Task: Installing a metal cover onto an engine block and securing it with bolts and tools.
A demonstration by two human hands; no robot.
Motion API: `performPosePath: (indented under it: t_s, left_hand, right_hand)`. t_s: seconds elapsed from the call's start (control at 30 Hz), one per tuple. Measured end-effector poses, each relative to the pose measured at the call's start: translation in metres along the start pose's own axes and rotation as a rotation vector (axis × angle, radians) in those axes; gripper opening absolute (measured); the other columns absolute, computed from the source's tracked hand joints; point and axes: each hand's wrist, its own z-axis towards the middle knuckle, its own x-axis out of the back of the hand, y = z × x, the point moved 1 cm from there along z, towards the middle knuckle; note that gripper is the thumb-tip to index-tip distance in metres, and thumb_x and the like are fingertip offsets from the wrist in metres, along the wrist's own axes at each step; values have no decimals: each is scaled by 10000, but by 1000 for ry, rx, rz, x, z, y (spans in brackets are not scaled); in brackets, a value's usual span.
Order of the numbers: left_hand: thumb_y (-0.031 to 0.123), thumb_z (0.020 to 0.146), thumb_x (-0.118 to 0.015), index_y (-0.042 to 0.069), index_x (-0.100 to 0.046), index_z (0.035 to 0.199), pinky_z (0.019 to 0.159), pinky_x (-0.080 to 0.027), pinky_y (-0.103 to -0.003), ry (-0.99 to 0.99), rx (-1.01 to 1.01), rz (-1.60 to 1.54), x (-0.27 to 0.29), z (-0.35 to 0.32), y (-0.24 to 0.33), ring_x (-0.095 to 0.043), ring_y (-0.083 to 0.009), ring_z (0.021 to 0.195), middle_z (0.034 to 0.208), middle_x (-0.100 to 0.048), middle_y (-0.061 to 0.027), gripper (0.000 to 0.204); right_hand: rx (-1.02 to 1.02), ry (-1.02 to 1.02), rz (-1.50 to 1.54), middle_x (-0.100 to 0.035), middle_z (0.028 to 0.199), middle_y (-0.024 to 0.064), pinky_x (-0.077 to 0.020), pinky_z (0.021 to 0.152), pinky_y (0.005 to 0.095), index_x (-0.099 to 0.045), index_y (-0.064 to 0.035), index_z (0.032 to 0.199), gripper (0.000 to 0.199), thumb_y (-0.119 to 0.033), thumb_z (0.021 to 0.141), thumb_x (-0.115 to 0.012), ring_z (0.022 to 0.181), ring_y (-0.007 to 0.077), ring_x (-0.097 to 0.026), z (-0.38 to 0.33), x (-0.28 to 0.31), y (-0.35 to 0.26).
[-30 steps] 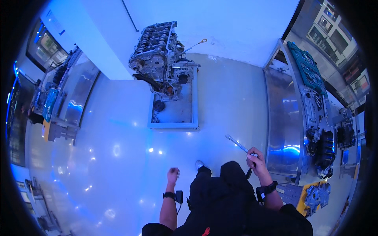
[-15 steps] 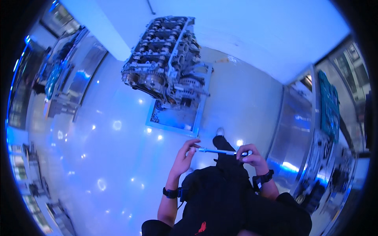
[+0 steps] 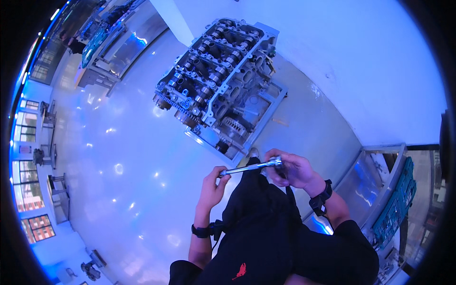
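Observation:
A shiny metal ratchet wrench [image 3: 247,168] spans the gap between my two hands, above my dark-clothed leg. My left hand [image 3: 212,189] is closed on its thin left end, pinched between thumb and fingers. At the wrench's round head, my right hand [image 3: 295,171] has its fingers curled about it, with the thumb side partly hidden. Ahead of my hands stands an engine [image 3: 213,71] with its top uncovered, showing camshafts, a timing chain and gears at the near end. Neither hand touches the engine.
The engine rests on a metal frame stand [image 3: 270,115] beside a white wall [image 3: 342,61]. To the right is a steel workbench [image 3: 349,190] with a teal tray [image 3: 393,204]. Another bench [image 3: 135,45] stands at far left. Pale glossy floor [image 3: 128,137] lies between.
My view has turned right and nearer the engine. My left hand has closed on the wrench's left end, where its fingers were apart before. The right hand has come round the head.

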Motion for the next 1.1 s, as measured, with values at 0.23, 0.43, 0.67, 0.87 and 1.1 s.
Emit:
performPosePath:
  t_s: [0.23,0.43,0.67,0.87,1.1]
  left_hand:
    - [101,877,-557,-5,-554,972,664,-460,-340,125,-179,-24,-17,55,-1,-579,-294,699,813,-561,-134,143]
    - [114,886,-546,10,-569,1013,652,-467,-341,295,-106,-31,-39,87,23,-598,-281,720,847,-586,-141,166]
    - [102,870,-565,19,-576,1064,640,-468,-333,410,89,-91,-53,99,36,-602,-262,698,854,-601,-132,211]
    - [98,845,-614,28,-575,1087,691,-490,-342,543,193,-6,-87,106,74,-635,-277,774,916,-620,-137,255]
    - [55,834,-604,16,-543,1146,727,-465,-310,706,268,-108,-154,138,104,-594,-231,794,927,-599,-133,321]
  right_hand:
    - [-103,0,15,-481,1202,299,-497,604,315,-159,-57,1444,625,-266,927,-441,845,262,-577,68,-35,-67]
    - [-220,-117,71,-415,1309,293,-527,692,352,-156,-78,1442,592,-145,929,-442,1011,346,-582,96,-28,-108]
    - [-442,-128,75,-396,1331,290,-518,474,306,-152,-83,1447,578,-185,941,-411,823,312,-641,111,0,-152]
    - [-544,-123,69,-474,1221,335,-388,329,223,-118,-34,1439,611,-144,909,-402,401,149,-531,105,16,-189]
    - [-681,-159,202,-443,1218,378,-369,299,232,-158,-11,1397,559,-95,898,-395,362,161,-509,87,61,-240]
